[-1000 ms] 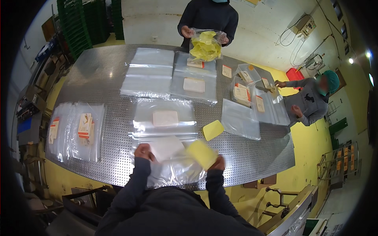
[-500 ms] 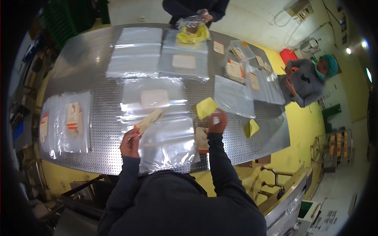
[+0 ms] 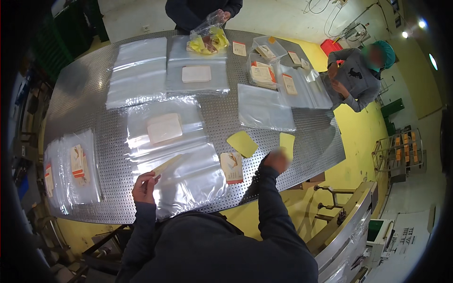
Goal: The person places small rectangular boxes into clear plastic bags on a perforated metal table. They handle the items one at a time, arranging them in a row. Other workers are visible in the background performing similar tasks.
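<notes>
In my left hand (image 3: 145, 187) is a thin printed card (image 3: 167, 164), pinched and turned nearly edge-on over a stack of clear plastic bags (image 3: 188, 181). My right hand (image 3: 277, 160) is at the lower end of a yellow sheet (image 3: 287, 141); its fingertips are blurred, so I cannot tell if they grip it. Left of that lies a second, curled yellow sheet (image 3: 243, 144). Between my hands, beside the bags, is a stack of printed cards (image 3: 231, 167). A stack of whitish cards (image 3: 164, 128) rests on the bags' far part.
Bags with printed cards (image 3: 78, 165) lie at the left. More bag stacks (image 3: 137, 73) and clear tubs of cards (image 3: 263, 73) stand farther off on the perforated metal table (image 3: 306, 160). One co-worker (image 3: 203, 12) handles a bag of yellow items (image 3: 207, 41); another (image 3: 354, 78) stands right.
My right hand has moved right, from near the curled yellow sheet to the other one. The card in my left hand has turned from face-up to nearly edge-on. The view has shifted.
</notes>
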`<state>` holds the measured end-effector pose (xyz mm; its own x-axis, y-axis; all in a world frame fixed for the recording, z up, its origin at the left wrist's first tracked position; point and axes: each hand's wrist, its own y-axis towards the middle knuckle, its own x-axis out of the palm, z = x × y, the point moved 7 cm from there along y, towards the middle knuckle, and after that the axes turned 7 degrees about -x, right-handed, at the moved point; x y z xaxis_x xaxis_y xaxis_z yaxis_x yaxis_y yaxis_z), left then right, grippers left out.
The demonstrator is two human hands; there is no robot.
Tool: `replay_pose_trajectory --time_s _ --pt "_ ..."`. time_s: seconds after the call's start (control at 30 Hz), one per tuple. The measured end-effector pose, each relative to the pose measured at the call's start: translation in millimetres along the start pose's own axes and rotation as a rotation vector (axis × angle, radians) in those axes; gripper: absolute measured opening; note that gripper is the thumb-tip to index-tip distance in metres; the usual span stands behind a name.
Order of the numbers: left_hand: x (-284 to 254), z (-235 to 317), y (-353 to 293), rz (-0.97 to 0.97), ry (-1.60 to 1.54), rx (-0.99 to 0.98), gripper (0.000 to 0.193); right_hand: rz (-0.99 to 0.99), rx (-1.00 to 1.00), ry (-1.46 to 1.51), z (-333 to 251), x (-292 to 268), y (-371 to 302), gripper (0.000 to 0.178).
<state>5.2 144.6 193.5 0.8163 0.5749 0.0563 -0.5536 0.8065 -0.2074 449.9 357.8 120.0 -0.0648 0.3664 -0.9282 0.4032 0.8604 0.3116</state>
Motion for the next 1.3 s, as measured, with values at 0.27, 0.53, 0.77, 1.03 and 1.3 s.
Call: replay_pose_trajectory --time_s 0.27,0.53,0.77,1.03,1.3 --pt "13.0 0.3 2.7 -0.053 -0.007 0.022 0.009 -0.1 0.086 0.376 30.9 9.1 42.8 0.021" --pt "15.0 0.2 -9.5 -0.015 -0.037 -0.043 0.009 0.044 0.059 0.342 24.9 19.6 35.8 0.028" --pt "11.5 0.2 -7.7 -0.006 -0.039 -0.009 0.009 0.123 -0.579 0.066 -63.0 -6.4 -62.8 0.046" --pt "11.5 -6.5 -8.4 -0.015 -0.077 0.007 0.009 -0.162 -0.269 0.228 -49.5 -11.9 -51.9 0.023" --pt "15.7 4.8 -17.2 0.163 -0.043 0.307 0.009 -0.067 0.522 1.563 -32.1 0.6 -25.9 0.024"
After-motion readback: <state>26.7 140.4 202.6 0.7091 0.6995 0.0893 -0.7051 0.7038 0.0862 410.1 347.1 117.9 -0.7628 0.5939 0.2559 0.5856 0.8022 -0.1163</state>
